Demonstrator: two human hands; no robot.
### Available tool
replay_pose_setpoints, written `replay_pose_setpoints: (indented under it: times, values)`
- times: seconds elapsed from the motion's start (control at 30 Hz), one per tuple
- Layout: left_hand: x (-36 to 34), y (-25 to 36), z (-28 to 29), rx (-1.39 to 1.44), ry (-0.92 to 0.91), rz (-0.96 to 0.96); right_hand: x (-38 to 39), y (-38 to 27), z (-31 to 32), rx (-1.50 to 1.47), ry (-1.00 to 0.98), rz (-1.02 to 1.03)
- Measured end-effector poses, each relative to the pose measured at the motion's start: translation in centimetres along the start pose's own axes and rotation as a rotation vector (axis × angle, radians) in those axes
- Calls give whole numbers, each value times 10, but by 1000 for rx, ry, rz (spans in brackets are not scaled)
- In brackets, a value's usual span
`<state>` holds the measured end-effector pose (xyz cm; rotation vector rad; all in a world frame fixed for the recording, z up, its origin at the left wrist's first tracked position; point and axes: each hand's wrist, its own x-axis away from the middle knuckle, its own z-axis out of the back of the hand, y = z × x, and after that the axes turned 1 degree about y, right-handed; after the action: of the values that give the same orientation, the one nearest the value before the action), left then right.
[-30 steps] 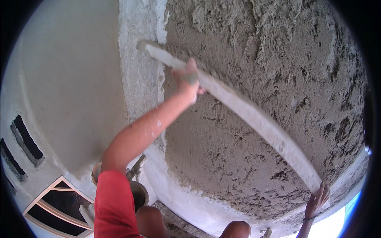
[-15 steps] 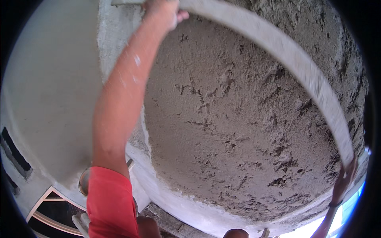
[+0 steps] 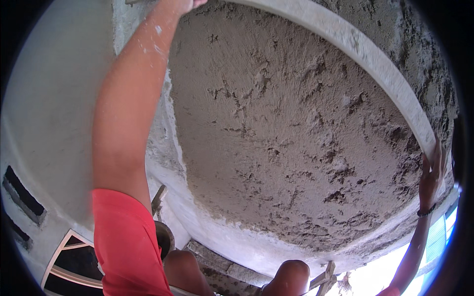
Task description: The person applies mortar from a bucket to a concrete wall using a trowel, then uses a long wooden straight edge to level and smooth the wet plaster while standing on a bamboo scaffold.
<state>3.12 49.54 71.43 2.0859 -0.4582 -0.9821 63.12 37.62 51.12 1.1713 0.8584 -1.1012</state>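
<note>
A long, pale grey straightedge (image 3: 368,54) spans the top and right of the view, bowed by the lens. It lies across rough, wet-looking grey-brown mortar (image 3: 276,138) marked with pits and lumps. At the upper edge, my left hand (image 3: 185,5) grips the straightedge near its left part; most of those fingers are cut off by the frame. My right hand (image 3: 432,175) holds the other end at far right, thumb and fingers on either side of it. White specks dot my left forearm, and a dark band circles my right wrist.
Smooth grey wall (image 3: 59,108) stands at left, with dark slots (image 3: 22,195) and a pale window frame (image 3: 74,274) below. Under my knees (image 3: 291,278) are planks (image 3: 222,269). A wooden post (image 3: 326,278) stands lower right, beside bright daylight. A round dark vessel (image 3: 165,239) is near my left sleeve.
Both hands have moved upward in the view with the straightedge, the left one partly out of frame. My knees show more now.
</note>
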Motion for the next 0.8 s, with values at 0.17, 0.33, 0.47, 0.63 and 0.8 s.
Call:
replay_pose_setpoints:
  times: [0.17,0.33,0.47,0.63,0.8]
  values:
    - [45,-44,8,-33,-7,2,51,5,18,30,-55,-6]
    - [114,-91,28,-12,36,176,114,1,19,-9,-176,-108]
    - [167,-137,53,25,54,293,168,6,15,33,-234,-76]
    - [217,-194,88,132,37,368,219,17,10,9,-310,-88]
    - [265,-201,123,203,181,449,205,28,32,81,-315,-52]
